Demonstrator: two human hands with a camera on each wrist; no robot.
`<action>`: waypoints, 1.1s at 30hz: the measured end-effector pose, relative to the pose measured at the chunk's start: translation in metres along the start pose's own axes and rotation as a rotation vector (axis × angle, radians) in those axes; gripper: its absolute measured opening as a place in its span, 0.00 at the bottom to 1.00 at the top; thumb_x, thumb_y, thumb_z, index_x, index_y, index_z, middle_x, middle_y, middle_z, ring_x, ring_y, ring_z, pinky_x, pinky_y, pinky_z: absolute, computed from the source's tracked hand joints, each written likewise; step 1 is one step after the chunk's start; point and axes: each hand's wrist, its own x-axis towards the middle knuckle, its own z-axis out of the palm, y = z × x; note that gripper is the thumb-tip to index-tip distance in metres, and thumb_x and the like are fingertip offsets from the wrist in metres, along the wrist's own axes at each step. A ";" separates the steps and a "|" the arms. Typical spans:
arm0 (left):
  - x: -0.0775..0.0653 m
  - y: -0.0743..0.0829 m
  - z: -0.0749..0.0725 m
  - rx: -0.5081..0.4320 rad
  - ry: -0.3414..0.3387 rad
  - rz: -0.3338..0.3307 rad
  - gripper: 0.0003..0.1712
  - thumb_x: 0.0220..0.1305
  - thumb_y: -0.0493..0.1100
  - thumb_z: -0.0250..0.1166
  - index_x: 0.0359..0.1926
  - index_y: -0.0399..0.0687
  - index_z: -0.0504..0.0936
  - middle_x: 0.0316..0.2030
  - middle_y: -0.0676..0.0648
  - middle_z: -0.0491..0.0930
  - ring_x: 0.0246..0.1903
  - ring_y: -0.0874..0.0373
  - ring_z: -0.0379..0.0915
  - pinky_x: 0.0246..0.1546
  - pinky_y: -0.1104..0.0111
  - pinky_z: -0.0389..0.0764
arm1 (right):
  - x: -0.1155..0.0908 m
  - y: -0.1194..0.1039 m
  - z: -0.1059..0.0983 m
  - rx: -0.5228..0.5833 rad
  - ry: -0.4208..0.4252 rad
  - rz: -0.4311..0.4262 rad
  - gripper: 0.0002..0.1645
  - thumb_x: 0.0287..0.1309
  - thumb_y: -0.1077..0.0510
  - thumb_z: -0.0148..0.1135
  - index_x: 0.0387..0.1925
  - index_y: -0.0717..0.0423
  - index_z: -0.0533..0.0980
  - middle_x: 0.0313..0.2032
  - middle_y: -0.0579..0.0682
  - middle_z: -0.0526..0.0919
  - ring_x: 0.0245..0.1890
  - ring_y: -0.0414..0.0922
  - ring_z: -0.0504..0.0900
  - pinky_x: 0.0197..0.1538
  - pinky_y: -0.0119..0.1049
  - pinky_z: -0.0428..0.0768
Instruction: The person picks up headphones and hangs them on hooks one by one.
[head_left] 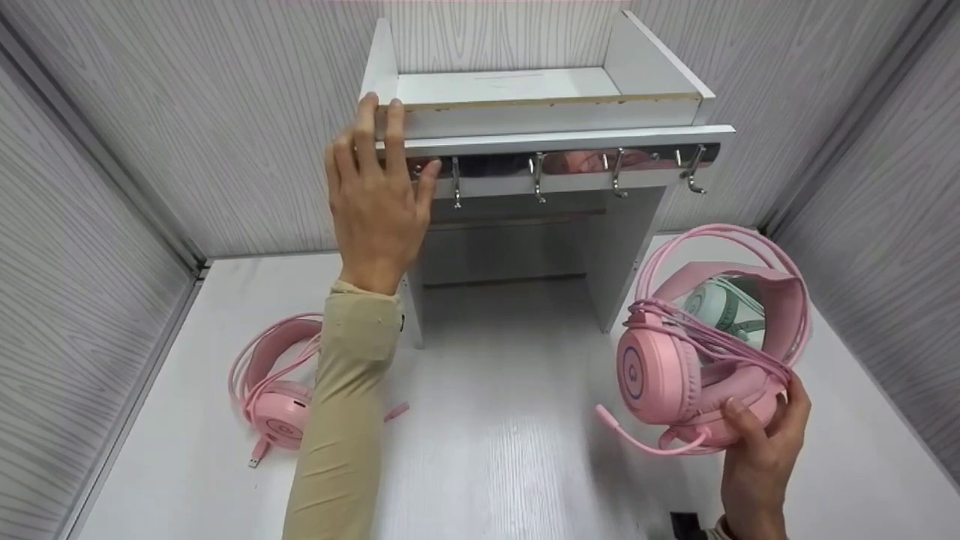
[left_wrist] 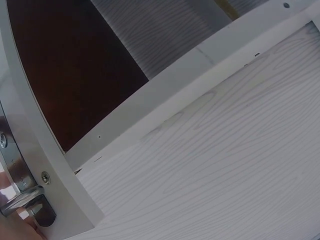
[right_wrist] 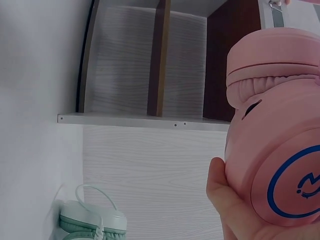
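Observation:
My right hand grips a pink headset by its lower ear cup, thumb in front. The headset is raised at the right, its cable bundled around it and its microphone arm pointing left. In the right wrist view, the ear cup with a blue logo fills the right side. My left hand rests on the left end of a white shelf unit, fingers extended over its front edge. Beside its thumb runs a shiny strip with several metal hooks, which bear nothing.
Another pink headset lies on the white table at the left, partly hidden by my left sleeve. A mint green headset shows through the raised headband; the right wrist view has it at lower left. Grey wood-grain panels enclose the table.

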 end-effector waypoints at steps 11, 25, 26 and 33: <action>0.000 0.000 -0.001 0.008 0.031 0.004 0.37 0.79 0.60 0.47 0.76 0.41 0.59 0.73 0.36 0.58 0.63 0.40 0.59 0.69 0.53 0.57 | 0.001 -0.005 0.006 0.025 0.006 -0.044 0.44 0.52 0.70 0.56 0.71 0.56 0.55 0.63 0.60 0.61 0.59 0.53 0.67 0.54 0.32 0.80; -0.002 -0.007 -0.005 0.019 0.017 -0.012 0.37 0.79 0.61 0.43 0.76 0.41 0.58 0.73 0.36 0.57 0.64 0.39 0.58 0.70 0.52 0.56 | 0.005 -0.002 0.012 0.075 -0.011 -0.085 0.45 0.49 0.69 0.57 0.71 0.58 0.56 0.63 0.62 0.62 0.58 0.55 0.68 0.53 0.33 0.81; -0.002 -0.007 -0.005 0.014 0.017 -0.011 0.37 0.79 0.61 0.43 0.76 0.41 0.58 0.73 0.36 0.57 0.64 0.39 0.58 0.70 0.52 0.56 | 0.005 -0.002 0.012 0.090 -0.006 -0.093 0.45 0.48 0.70 0.57 0.71 0.58 0.56 0.62 0.62 0.62 0.57 0.55 0.68 0.52 0.33 0.81; -0.001 -0.006 -0.003 0.014 0.014 -0.002 0.38 0.79 0.62 0.43 0.76 0.41 0.58 0.73 0.36 0.58 0.64 0.39 0.59 0.70 0.53 0.56 | 0.007 0.001 0.011 0.188 0.020 -0.149 0.46 0.47 0.70 0.59 0.70 0.62 0.57 0.61 0.65 0.63 0.55 0.56 0.69 0.50 0.33 0.82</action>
